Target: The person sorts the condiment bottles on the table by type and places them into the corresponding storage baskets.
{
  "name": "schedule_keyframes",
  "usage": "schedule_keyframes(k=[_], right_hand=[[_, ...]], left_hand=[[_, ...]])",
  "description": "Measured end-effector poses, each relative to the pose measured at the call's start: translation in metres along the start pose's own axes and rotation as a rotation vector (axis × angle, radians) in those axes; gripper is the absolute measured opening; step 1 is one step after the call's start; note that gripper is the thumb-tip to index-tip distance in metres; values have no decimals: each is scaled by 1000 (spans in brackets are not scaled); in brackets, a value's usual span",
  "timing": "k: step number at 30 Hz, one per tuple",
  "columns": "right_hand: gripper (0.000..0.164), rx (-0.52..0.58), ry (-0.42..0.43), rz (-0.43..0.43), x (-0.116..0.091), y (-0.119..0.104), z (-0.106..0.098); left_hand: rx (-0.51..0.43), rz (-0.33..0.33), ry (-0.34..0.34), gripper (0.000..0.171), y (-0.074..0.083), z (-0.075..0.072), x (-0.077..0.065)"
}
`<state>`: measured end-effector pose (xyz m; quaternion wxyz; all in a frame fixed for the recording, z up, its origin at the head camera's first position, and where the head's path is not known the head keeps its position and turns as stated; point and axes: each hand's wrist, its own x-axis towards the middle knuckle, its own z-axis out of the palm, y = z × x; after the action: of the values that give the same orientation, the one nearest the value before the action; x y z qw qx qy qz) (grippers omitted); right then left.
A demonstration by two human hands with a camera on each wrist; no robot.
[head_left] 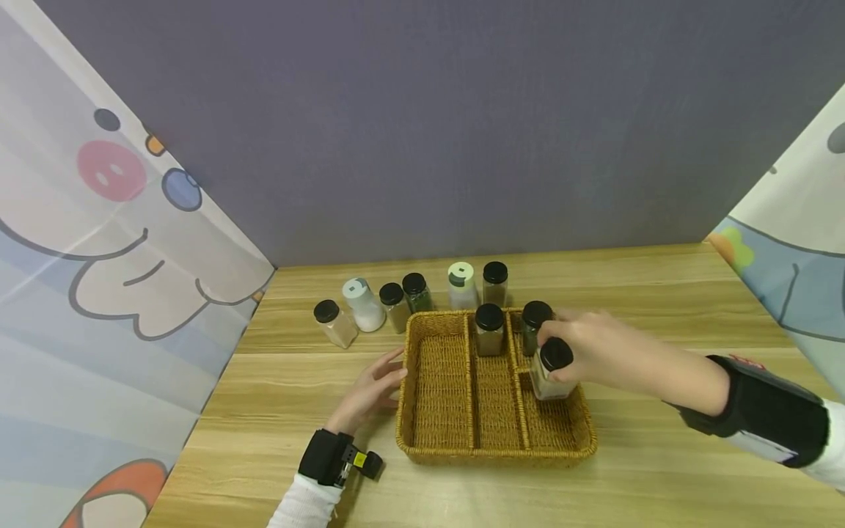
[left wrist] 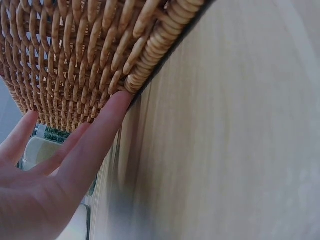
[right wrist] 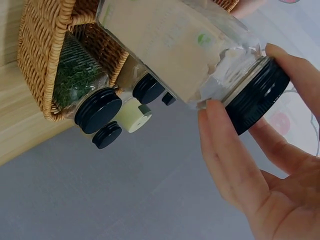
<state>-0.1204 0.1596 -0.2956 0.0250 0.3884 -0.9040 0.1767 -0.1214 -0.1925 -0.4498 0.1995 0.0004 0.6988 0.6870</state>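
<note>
My right hand (head_left: 590, 346) pinches a clear spice jar (right wrist: 175, 45) of pale powder near its black lid. The jar (head_left: 549, 383) is over the front right compartment of a woven basket (head_left: 495, 456). Behind it, a jar of green herbs (right wrist: 75, 82) with a black lid stands in the back right compartment. A brownish jar (head_left: 490, 343) sits at the back of the middle compartment. My left hand (head_left: 371, 394) touches the basket's left side; in the left wrist view its extended fingertips (left wrist: 118, 102) rest against the weave near the table.
Behind the basket stand a white-capped shaker (head_left: 462, 290) and a black-lidded jar (head_left: 495, 284). Several more containers are at the back left, among them a pale jar (head_left: 338, 326) and a white shaker (head_left: 364, 304). A grey wall (head_left: 422, 132) rises behind the wooden table (head_left: 667, 308).
</note>
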Motion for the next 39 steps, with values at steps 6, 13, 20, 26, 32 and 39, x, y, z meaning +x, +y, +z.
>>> schedule_keyframes(k=[6, 13, 20, 26, 32, 39], right_hand=[[33, -45, 49, -57, -3, 0, 9], [33, -51, 55, -48, -3, 2, 20], [35, -5, -39, 81, -2, 2, 26], [35, -26, -44, 84, -3, 2, 32], [33, -24, -19, 58, -6, 3, 38], [33, -36, 32, 35, -7, 5, 44]], left_hand=[[2, 0, 4, 61, -1, -1, 0], [14, 16, -4, 62, -4, -1, 1], [26, 18, 1, 63, -3, 0, 0], [22, 12, 3, 64, -3, -1, -1], [25, 4, 4, 64, -3, 0, 0], [25, 12, 7, 62, -3, 0, -1]])
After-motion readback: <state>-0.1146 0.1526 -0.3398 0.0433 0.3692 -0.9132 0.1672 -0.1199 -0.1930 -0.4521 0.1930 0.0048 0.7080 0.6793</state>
